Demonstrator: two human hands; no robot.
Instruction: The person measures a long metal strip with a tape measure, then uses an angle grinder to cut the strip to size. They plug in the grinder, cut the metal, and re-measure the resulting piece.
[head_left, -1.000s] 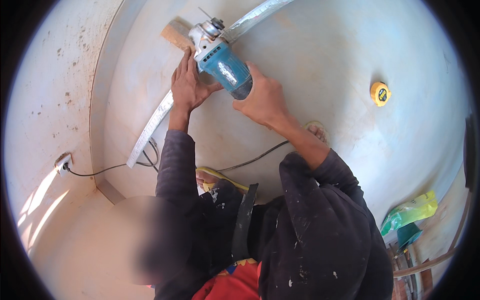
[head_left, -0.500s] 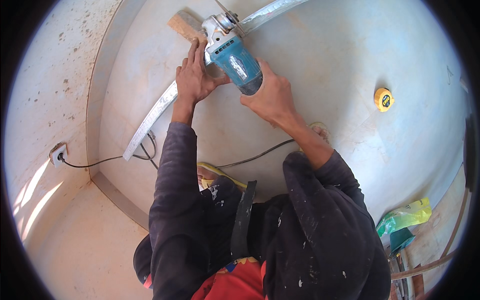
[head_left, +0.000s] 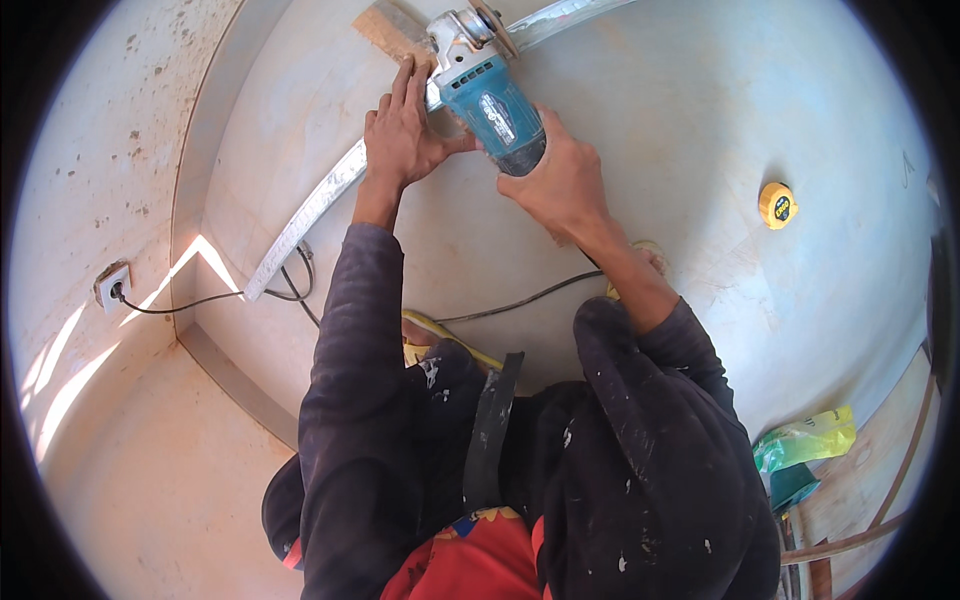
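My right hand (head_left: 562, 180) is wrapped round the rear body of a teal angle grinder (head_left: 492, 108). At the grinder's far end a disc (head_left: 494, 27) stands on edge by the long silver metal strip (head_left: 312, 215). That strip runs beneath my left hand (head_left: 404, 142), whose fingers reach forward over it and hold it down. My left thumb points right and reaches the grinder's side. A wooden block (head_left: 392, 30) lies under the strip, just beyond my left fingertips. Exactly how the disc meets the strip is hidden by the grinder's head.
A yellow tape measure (head_left: 777, 206) lies on the floor to the right. The black cord (head_left: 190, 308) runs from a wall socket (head_left: 115, 286) across the floor near my feet. A green-yellow plastic bag (head_left: 805, 438) is at lower right. Walls stand at the left.
Everything on the floor sits slightly differently in the picture as the view shifts. The grinder's disc shows a little more broadly. Both hands keep their holds.
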